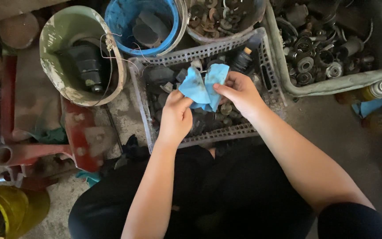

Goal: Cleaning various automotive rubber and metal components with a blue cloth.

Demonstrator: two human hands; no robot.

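Blue cloth (204, 86), crumpled, pinched between both hands and held just above a perforated grey plastic crate (226, 132). Crate sits directly beneath the grip, filled with dark rubber and metal parts; some of these lie hidden behind the cloth and fingers.

Beyond the grip, farther from the person: a blue bucket (124, 17) with dark round pieces inside, and beside it a round tub of rusty washers (217, 20). Off to the right-hand side of the grip, a pale green bin (332, 84) packed with bearings and metal rings, touching the crate's side. A yellow-capped bottle (374, 90) lies just past that bin on the concrete floor (354, 146).

Left-hand side of the grip: a paint-smeared white bucket (54, 66), tipped toward the crate, holding a black part; thin wire loops over its rim. Below it a red metal frame (80, 132) and, well apart, a yellow object (5, 212) at the corner. Nearer the person than the grip, black-clad knees.

Left hand (175, 117): thumb and fingers closed on the lower edge of the cloth, knuckles curled, wrist over the crate's near rim. Right hand (239, 90): fingertips clamped on the cloth's upper right fold, thumb pressing against it. Both grips grasp the cloth alone; neither touches the crate's contents as far as can be seen. Nothing stands between the hands and the cloth.
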